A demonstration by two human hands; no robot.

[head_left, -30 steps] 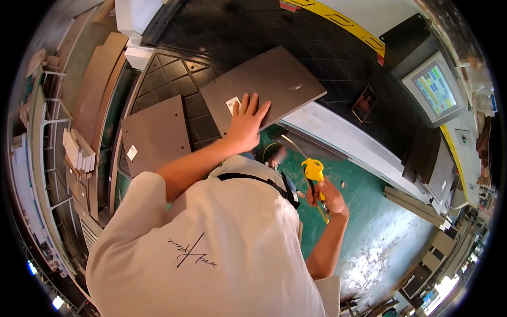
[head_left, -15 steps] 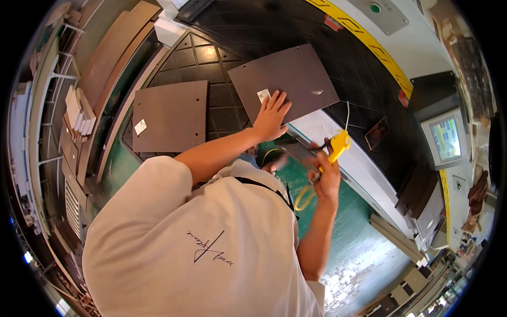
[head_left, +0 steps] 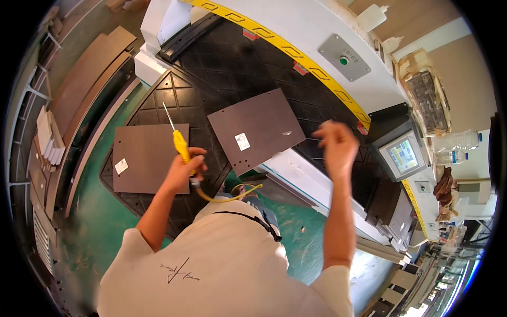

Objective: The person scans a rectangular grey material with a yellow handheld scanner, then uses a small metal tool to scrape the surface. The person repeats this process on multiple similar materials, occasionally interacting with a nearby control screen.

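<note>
My left hand (head_left: 185,168) is closed around a yellow air blow gun (head_left: 180,145). Its thin metal nozzle points up and away, and a yellow hose (head_left: 231,200) runs from its lower end toward my waist. The gun is above the right part of a brown panel (head_left: 145,158) bearing a white label. A second brown panel (head_left: 261,129), set at an angle, has a white label, small holes and a pale crescent-shaped spot. My right hand (head_left: 337,145) is raised just right of this panel's corner, its bent fingers smeared by motion; no object shows in them.
Both panels rest on a black grooved machine bed (head_left: 195,108). A yellow-striped edge (head_left: 285,47) runs along the white machine housing. At the right stand a control screen (head_left: 403,156) and stacked dark boards (head_left: 393,208). Long brown boards (head_left: 87,87) lean at the left.
The blow gun has passed from my right hand to my left. My left hand has left the angled panel and moved left. My right hand has risen toward the panel's right corner.
</note>
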